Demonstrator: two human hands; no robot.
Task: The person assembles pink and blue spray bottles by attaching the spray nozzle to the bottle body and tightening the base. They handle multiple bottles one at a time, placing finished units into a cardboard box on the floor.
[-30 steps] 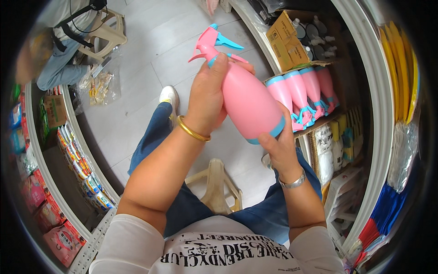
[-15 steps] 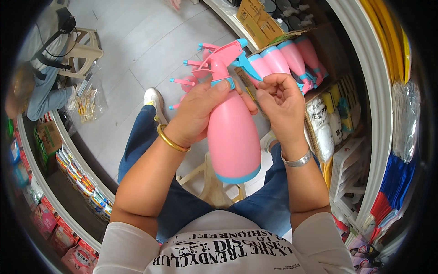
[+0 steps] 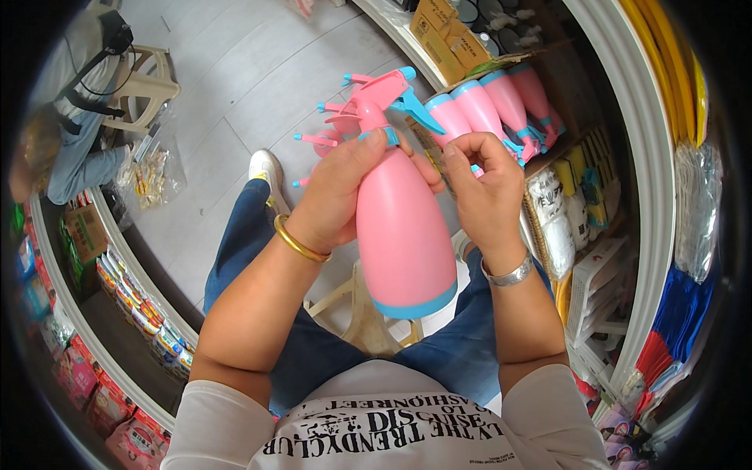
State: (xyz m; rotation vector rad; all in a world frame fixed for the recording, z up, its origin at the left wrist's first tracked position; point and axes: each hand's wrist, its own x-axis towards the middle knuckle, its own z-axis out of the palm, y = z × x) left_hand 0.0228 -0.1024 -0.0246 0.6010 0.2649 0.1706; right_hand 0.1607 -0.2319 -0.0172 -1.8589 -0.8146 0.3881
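Your left hand [image 3: 337, 196] is wrapped around the neck and shoulder of a pink spray bottle [image 3: 401, 235], gripping it upright over your lap, its blue-rimmed base pointing down toward your knees. The palm side of that hand is hidden behind the bottle, so only the thumb and knuckles show. Your right hand [image 3: 486, 192] sits just beside the bottle's upper right, fingers curled and pinched together near the blue trigger [image 3: 415, 106]; whether it holds something small between the fingertips is too hard to tell. Behind the right hand, a row of matching pink bottles [image 3: 486, 106] lies in a cardboard box on the shelf, partly covered by your fingers. More pink spray heads [image 3: 329, 133] poke out behind your left hand, their bodies hidden. A plastic stool [image 3: 368, 321] shows between your legs.
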